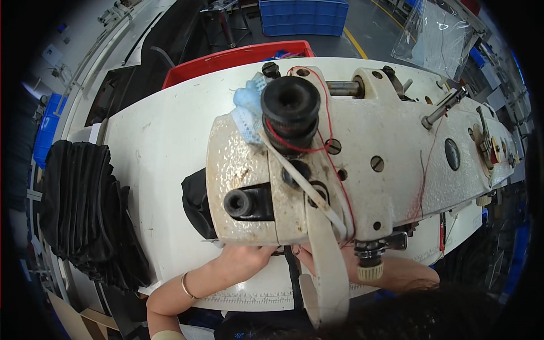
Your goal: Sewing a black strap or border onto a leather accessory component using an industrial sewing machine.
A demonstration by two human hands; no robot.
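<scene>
A white industrial sewing machine [362, 164] fills the middle and right, its head over both my hands. My left hand [246, 262] rests on the white table just in front of the head; its fingertips are hidden beneath. Close to it, my right hand [306, 259] shows only in part behind a pale strap [328, 272] hanging from the machine. A narrow black fabric strip [293, 275] runs between the hands toward the table's near edge. Black fabric [196, 204] sticks out left of the head. Whether either hand grips the strip cannot be seen.
A tall stack of folded black fabric pieces [85, 209] stands at the left. Red thread [330, 107] loops around the machine's black knob [290, 105], beside a blue cloth wad [247, 110]. Behind the table are a red bin [238, 56] and a blue crate [303, 17].
</scene>
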